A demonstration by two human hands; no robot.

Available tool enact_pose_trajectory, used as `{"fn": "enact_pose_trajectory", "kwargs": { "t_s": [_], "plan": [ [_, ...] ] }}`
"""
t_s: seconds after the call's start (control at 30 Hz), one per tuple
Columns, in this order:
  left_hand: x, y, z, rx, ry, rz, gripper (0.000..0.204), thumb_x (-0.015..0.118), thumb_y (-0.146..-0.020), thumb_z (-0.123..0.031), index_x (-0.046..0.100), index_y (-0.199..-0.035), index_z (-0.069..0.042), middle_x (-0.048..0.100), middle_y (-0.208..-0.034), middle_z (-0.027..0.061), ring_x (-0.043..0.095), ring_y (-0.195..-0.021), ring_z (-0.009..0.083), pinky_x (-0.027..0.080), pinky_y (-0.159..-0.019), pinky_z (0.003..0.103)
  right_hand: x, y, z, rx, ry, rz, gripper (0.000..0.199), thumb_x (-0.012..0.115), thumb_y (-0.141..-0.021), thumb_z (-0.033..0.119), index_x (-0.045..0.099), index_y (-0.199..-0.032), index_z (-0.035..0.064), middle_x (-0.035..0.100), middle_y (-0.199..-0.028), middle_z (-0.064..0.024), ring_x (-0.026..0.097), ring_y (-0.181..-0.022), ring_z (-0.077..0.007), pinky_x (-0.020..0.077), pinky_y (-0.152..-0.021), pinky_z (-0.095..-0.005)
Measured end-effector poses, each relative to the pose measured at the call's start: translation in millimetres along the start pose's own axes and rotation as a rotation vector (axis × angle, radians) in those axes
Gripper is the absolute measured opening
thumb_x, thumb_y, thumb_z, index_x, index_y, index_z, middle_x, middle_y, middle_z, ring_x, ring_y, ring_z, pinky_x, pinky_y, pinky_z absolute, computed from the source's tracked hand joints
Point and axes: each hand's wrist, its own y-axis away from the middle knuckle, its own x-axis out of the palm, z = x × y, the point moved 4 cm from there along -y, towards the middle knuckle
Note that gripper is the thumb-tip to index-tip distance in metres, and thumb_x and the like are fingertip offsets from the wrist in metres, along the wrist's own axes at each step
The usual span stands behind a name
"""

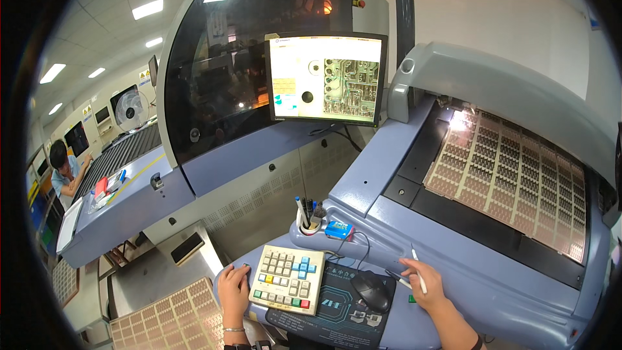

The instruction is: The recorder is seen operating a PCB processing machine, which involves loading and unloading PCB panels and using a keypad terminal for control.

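Observation:
My left hand (233,290) rests on the blue console's left edge, beside the cream keypad (288,280) with its coloured keys. Its fingers lie loosely bent, and I see nothing held in them. In my right hand (426,290), over the console to the right of the black mouse (371,290), a slim white pen (421,279) is gripped with its thin tip pointing up and away. A second thin dark-tipped stick (399,279) pokes out leftward by the same fingers; whether they hold it is unclear. A dark printed mouse pad (334,324) lies under the mouse.
A monitor (326,78) shows a magnified circuit pattern. On the right, a copper-coloured panel (518,178) lies on the machine bed beneath a grey hood (499,97). Pens fill a holder (310,225) beside a small blue box (339,230). Another panel (172,317) lies lower left; a person (63,168) sits far left.

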Motion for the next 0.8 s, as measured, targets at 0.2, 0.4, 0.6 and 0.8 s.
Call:
{"fn": "enact_pose_trajectory", "kwargs": {
  "t_s": [0.2,0.4,0.6,0.8],
  "plan": [
    [-1.9,0.5,-1.3,-0.007,0.028,-0.011,0.022,0.062,-0.088,-0.006,0.074,-0.105,-0.009,0.073,-0.111,0.0069,0.059,-0.117,0.0344,0.044,-0.102,0.043,0.4,0.1,0.2,0.017,-0.001,-0.009,0.026,0.058,-0.099,0.022,0.065,-0.117,0.0052,0.073,-0.108,-0.0106,0.072,-0.081,-0.0236,0.0541,-0.075,-0.0377],
    [-4.5,-0.9,-3.6,-0.023,0.04,-0.011,0.022,0.062,-0.087,-0.005,0.074,-0.105,-0.009,0.073,-0.112,0.0071,0.059,-0.117,0.0349,0.045,-0.102,0.042,-0.9,-1.0,2.5,0.017,0.1,0.019,0.022,0.062,-0.096,0.016,0.067,-0.116,0.007,0.073,-0.103,-0.0098,0.071,-0.082,-0.0263,0.0539,-0.074,-0.0368],
    [-4.8,-0.8,-4.2,-0.031,0.039,-0.015,0.021,0.061,-0.088,-0.005,0.075,-0.104,-0.008,0.073,-0.112,0.007,0.06,-0.117,0.0347,0.046,-0.102,0.042,-0.1,-2.4,5.5,-0.004,0.132,-0.012,0.022,0.061,-0.094,0.006,0.067,-0.115,0.008,0.074,-0.098,-0.0096,0.072,-0.082,-0.0248,0.054,-0.072,-0.0366],
    [-5.3,-0.8,-4.6,-0.034,0.041,-0.016,0.02,0.061,-0.088,-0.005,0.075,-0.103,-0.008,0.073,-0.111,0.0072,0.06,-0.117,0.0346,0.046,-0.102,0.042,0.8,-0.2,1.7,0.012,0.111,-0.021,0.027,0.056,-0.094,-0.001,0.066,-0.117,0.0085,0.074,-0.096,-0.0093,0.073,-0.079,-0.022,0.0537,-0.07,-0.0356]
  ]
}}
